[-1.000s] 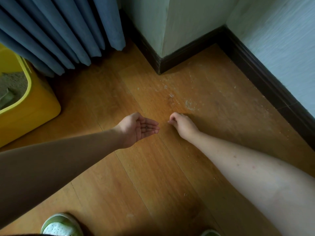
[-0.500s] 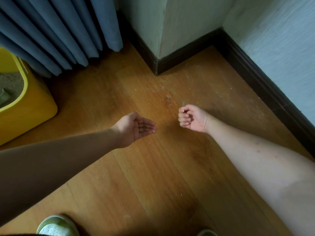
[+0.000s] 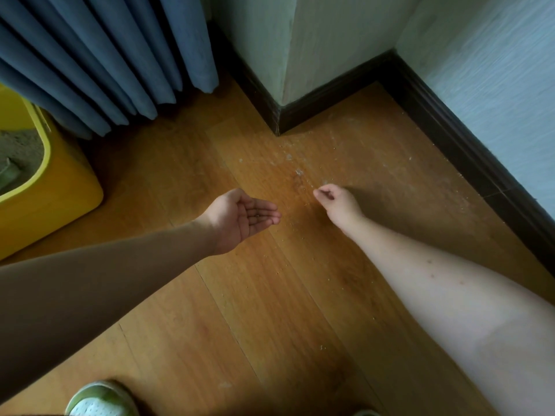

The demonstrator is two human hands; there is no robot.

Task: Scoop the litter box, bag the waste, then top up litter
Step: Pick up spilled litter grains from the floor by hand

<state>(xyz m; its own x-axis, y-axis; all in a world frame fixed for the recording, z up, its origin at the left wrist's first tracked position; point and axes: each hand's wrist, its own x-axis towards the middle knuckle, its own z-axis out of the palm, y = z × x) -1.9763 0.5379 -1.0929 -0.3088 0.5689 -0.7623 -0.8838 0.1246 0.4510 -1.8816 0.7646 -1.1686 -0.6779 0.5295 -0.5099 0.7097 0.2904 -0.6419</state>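
The yellow litter box (image 3: 64,202) stands at the left edge, partly cut off, with grey-brown litter (image 3: 21,148) inside and a dull green object (image 3: 9,174) lying in it. Pale litter grains (image 3: 298,173) are scattered on the wooden floor near the wall corner. My left hand (image 3: 240,219) is held palm up and cupped, with a few tiny specks in the palm. My right hand (image 3: 338,204) hovers low over the floor just right of it, thumb and fingertips pinched together beside the grains. I cannot see anything between the pinched fingers.
Blue curtains (image 3: 99,61) hang at the top left, over the box's far side. A pale wall corner with dark skirting (image 3: 277,118) juts in ahead, and skirting runs along the right wall (image 3: 468,163). My green-and-white shoe (image 3: 99,400) is at the bottom.
My right hand pinched at the floor, lifted toward my cupped left palm, and is now back down at the grains. My left hand has stayed in place.
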